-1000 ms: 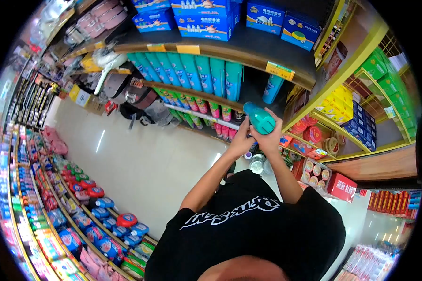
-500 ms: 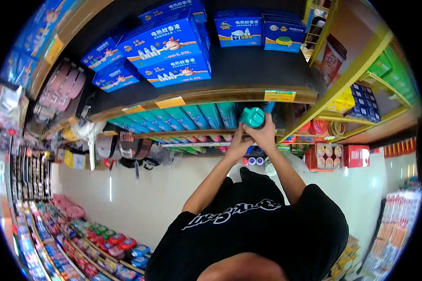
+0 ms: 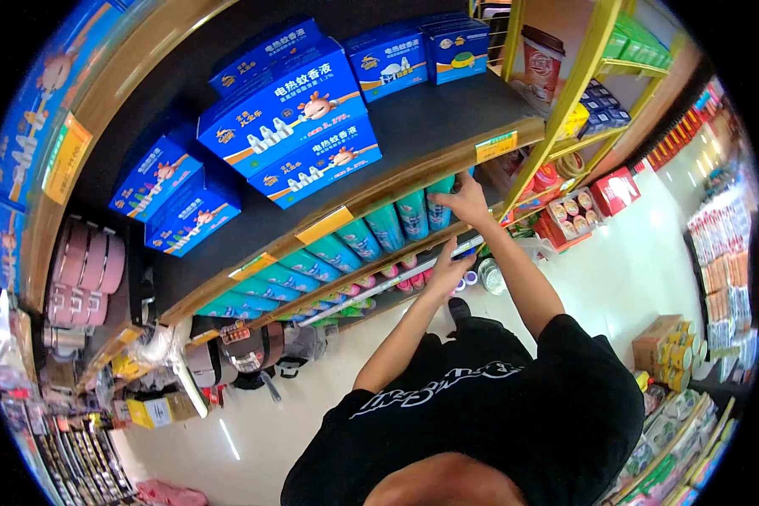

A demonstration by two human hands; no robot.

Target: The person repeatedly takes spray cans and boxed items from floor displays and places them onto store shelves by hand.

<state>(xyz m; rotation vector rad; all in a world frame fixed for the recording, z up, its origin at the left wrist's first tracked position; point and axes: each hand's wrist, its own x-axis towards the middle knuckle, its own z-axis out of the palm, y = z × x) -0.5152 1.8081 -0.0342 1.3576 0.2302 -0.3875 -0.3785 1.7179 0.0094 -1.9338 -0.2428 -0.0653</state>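
Note:
My right hand (image 3: 467, 202) reaches into the lower shelf with its fingers round a teal and blue spray can (image 3: 438, 216) at the right end of a row. The can stands among several similar spray cans (image 3: 384, 229), tucked beneath the upper shelf board, which hides its top. Lower down, my left hand (image 3: 449, 271) is held just in front of the shelf's edge, near a pale rail (image 3: 379, 287). Its fingers are apart and I see nothing in them.
Blue boxes (image 3: 282, 110) are stacked on the dark upper shelf, whose front edge carries yellow price tags (image 3: 496, 147). A yellow metal rack (image 3: 557, 139) borders the shelf on the right. Pink cases (image 3: 91, 261) sit at the left. Pink and green bottles (image 3: 409, 280) stand on a lower level.
Both hands held one spray can in front of the shelf before. Now that can is in the row under my right hand, and my left hand has come away from it. The view has turned.

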